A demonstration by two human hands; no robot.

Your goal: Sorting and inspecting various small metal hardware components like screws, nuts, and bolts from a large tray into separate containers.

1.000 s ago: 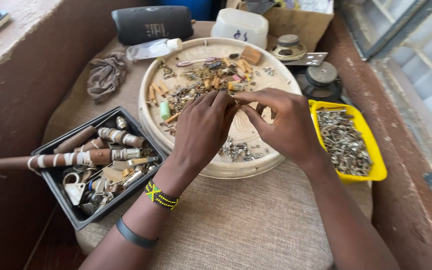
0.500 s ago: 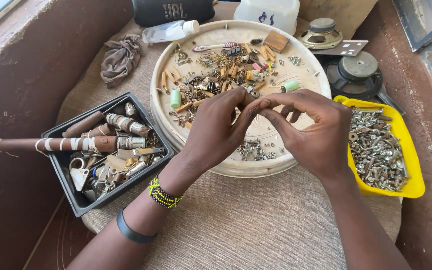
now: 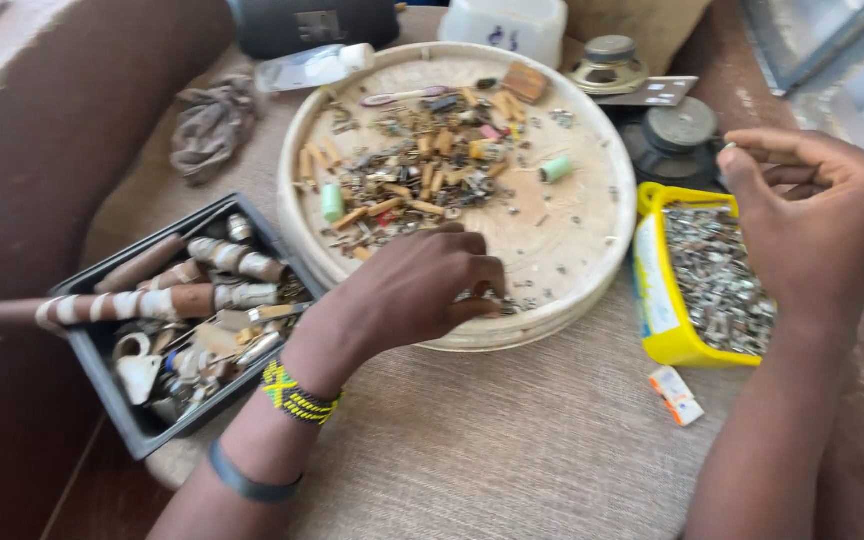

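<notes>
My left hand (image 3: 417, 290), with a yellow-green beaded bracelet and a dark band on the wrist, rests palm-down on the front of a round wooden tray (image 3: 592, 130). Its fingers are curled and pinched into a small heap of metal bits (image 3: 512, 300) by the tray's rim. My right hand (image 3: 817, 215) hovers over a yellow tub (image 3: 652, 290) full of small grey metal parts. Its thumb and fingers are pinched on a tiny pale part (image 3: 725, 150). The wooden tray also holds a scatter of brown cylinders, wires and a green component (image 3: 332, 203).
A black bin (image 3: 142, 430) at the left holds taped rods and metal hardware. A crumpled cloth (image 3: 207, 125), a clear bottle (image 3: 312, 65), a white container (image 3: 502, 25) and speaker parts (image 3: 677, 125) lie at the back. A small white-orange piece (image 3: 674, 393) lies on the woven cover.
My hands, joined over the wooden tray before, have parted. The right hand moved right, over the yellow tub. The left hand dropped onto the metal bits at the tray's front.
</notes>
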